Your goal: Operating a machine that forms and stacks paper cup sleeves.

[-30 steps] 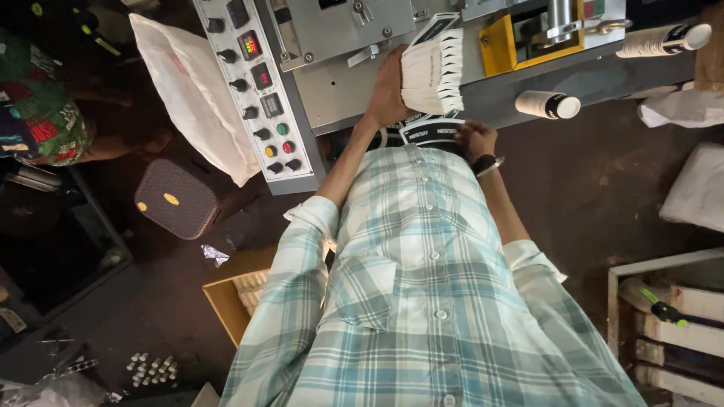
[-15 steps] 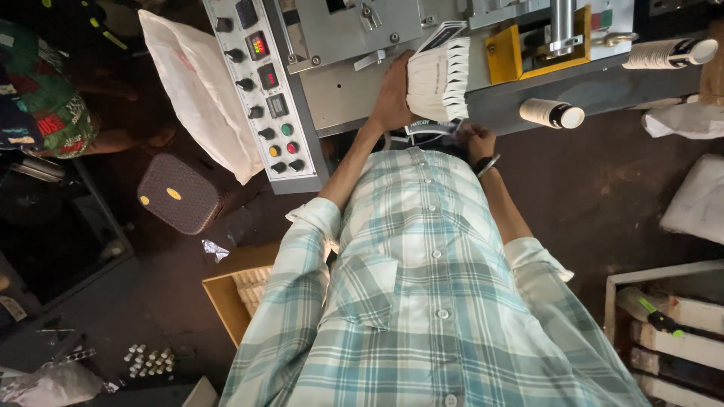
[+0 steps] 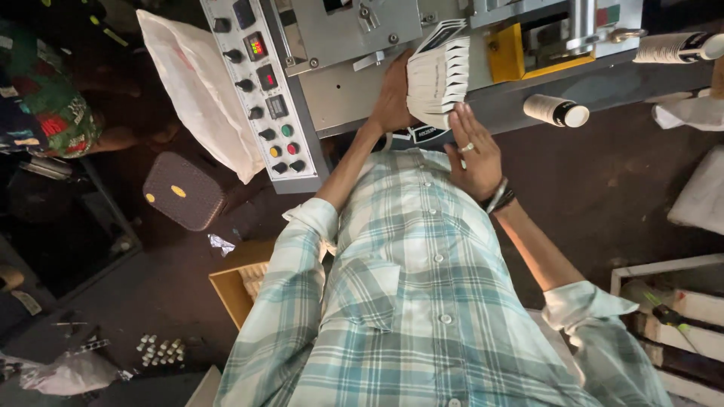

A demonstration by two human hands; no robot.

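We judge the step in hand to be squaring up a stack of white packets (image 3: 441,75) against the front of the grey machine (image 3: 354,90). The stack sits fanned, on edge, between the two hands. The left hand (image 3: 392,94) is clamped on its left side. The right hand (image 3: 471,154) lies flat, fingers spread a little, pressing its lower edge. Next we would need a firm, even grip so the fan does not slip.

The packets are flat and white with dark tops; their print may be a label, but it is too small to tell. A white bag (image 3: 196,83) hangs beside the button panel (image 3: 260,90). A white roll (image 3: 554,111) lies on the machine's ledge, right of a yellow block (image 3: 520,53). A cardboard box (image 3: 234,290) stands on the floor.
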